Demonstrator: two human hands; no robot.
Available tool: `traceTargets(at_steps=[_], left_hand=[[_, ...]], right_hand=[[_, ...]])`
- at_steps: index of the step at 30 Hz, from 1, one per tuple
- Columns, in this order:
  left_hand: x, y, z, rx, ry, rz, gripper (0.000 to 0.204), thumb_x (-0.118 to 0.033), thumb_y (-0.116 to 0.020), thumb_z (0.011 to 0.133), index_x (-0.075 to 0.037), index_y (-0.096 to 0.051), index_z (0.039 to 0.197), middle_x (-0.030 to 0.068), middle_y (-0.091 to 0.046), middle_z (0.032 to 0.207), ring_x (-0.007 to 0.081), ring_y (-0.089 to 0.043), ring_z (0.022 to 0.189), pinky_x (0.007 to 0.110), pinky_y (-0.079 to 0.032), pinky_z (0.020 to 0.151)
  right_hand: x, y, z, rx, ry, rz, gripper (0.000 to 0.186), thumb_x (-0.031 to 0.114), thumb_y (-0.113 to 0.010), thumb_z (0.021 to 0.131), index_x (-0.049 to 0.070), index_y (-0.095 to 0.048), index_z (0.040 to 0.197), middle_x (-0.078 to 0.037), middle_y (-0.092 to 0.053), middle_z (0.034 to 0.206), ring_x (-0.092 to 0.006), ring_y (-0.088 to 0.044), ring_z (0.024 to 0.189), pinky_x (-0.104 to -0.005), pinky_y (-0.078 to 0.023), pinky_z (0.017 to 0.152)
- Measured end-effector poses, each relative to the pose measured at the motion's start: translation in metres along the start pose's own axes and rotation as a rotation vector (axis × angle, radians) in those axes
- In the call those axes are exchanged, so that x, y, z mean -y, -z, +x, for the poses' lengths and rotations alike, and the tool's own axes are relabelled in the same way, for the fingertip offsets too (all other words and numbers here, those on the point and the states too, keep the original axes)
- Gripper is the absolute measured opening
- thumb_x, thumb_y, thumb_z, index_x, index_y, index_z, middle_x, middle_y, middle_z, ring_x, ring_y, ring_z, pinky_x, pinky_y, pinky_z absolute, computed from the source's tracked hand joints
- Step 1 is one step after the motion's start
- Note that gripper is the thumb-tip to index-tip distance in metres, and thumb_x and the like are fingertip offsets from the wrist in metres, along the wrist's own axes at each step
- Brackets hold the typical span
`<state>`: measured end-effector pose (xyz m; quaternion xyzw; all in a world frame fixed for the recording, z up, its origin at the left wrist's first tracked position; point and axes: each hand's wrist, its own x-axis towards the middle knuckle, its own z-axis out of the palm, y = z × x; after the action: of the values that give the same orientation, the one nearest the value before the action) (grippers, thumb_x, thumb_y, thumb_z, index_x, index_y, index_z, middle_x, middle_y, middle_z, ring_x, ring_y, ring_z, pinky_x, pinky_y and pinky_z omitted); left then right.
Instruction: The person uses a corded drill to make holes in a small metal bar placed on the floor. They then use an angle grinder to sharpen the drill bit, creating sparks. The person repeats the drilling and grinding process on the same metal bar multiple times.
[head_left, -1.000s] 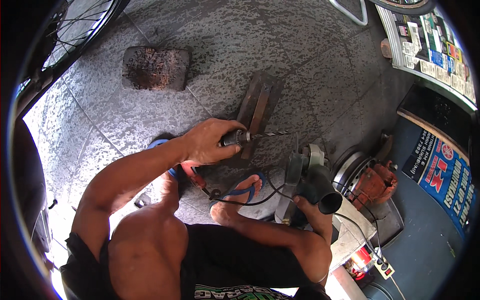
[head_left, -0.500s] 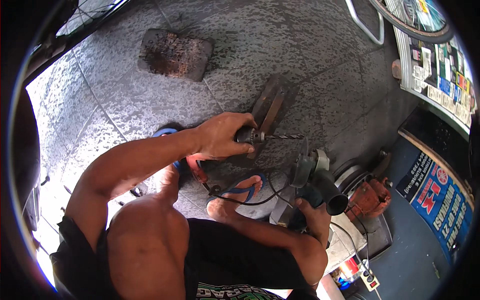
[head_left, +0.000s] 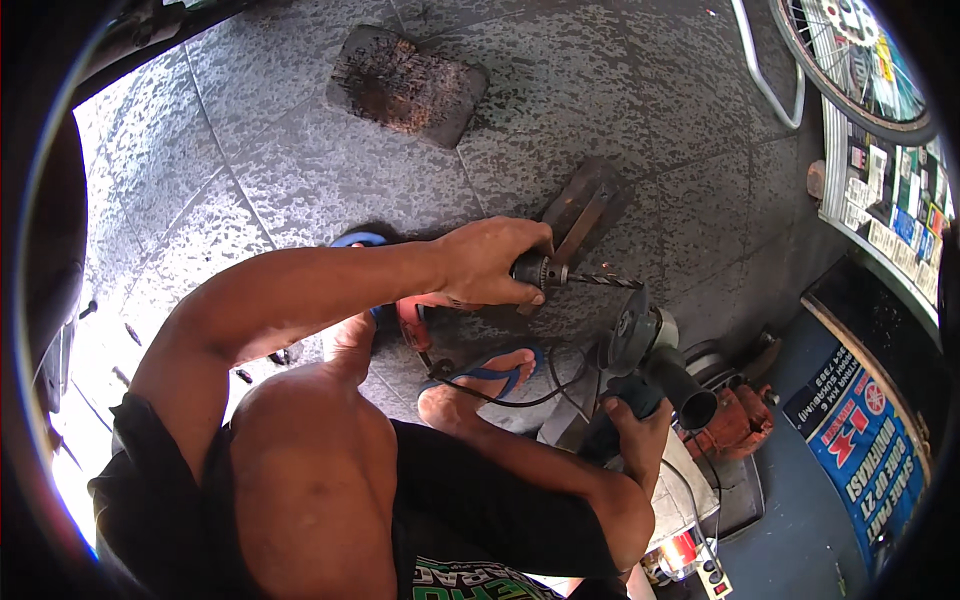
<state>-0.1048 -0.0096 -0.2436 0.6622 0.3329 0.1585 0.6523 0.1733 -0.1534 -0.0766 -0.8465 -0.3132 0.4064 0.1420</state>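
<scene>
My left hand [head_left: 495, 258] is wrapped around the front of a red corded power drill [head_left: 412, 325], close behind its black chuck [head_left: 541, 273]. From the chuck a dark twist drill bit [head_left: 603, 280] points right. My right hand [head_left: 640, 428] grips the dark green body of an angle grinder [head_left: 632, 393]. Its disc [head_left: 630, 330] stands on edge, and its rim meets or nearly meets the bit's tip. Small bright specks show by the bit. Part of the drill's body is hidden behind my left hand and forearm.
A scorched, worn block [head_left: 405, 88] lies on the tiled floor. Beyond my left hand is a metal bar [head_left: 580, 225] on a dark base. At right are a red machine [head_left: 732, 422], a blue signboard [head_left: 868, 440] and a bicycle wheel [head_left: 850, 60]. A cord [head_left: 510, 403] crosses my sandalled foot.
The grinder's disc has come up to the bit's tip, closing the gap between them, and small bright specks have appeared. The whole view has shifted, with floor things now further right.
</scene>
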Motion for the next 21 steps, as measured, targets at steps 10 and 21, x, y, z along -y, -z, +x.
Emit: traceTargets(at_steps=[10, 21], left_hand=[[-0.001, 0.001, 0.001, 0.000, -0.012, -0.011, 0.054, -0.032, -0.079, 0.077, -0.001, -0.062, 0.118, 0.0217, -0.064, 0.112, 0.0400, -0.062, 0.112, 0.046, -0.049, 0.096], [0.002, -0.004, 0.002, -0.012, -0.017, 0.001, 0.055, -0.034, -0.082, 0.076, -0.001, -0.063, 0.116, 0.0206, -0.065, 0.109, 0.0389, -0.063, 0.109, 0.045, -0.050, 0.094]], right_hand=[[-0.019, 0.007, 0.005, 0.027, 0.013, -0.011, 0.049, 0.008, -0.085, 0.077, -0.004, -0.057, 0.115, -0.013, -0.072, 0.100, -0.0208, -0.071, 0.086, -0.0337, -0.058, 0.079], [-0.011, 0.005, 0.003, 0.027, 0.001, -0.008, 0.038, 0.008, -0.083, 0.074, -0.003, -0.067, 0.107, -0.010, -0.073, 0.093, -0.0183, -0.070, 0.082, -0.0321, -0.057, 0.076]])
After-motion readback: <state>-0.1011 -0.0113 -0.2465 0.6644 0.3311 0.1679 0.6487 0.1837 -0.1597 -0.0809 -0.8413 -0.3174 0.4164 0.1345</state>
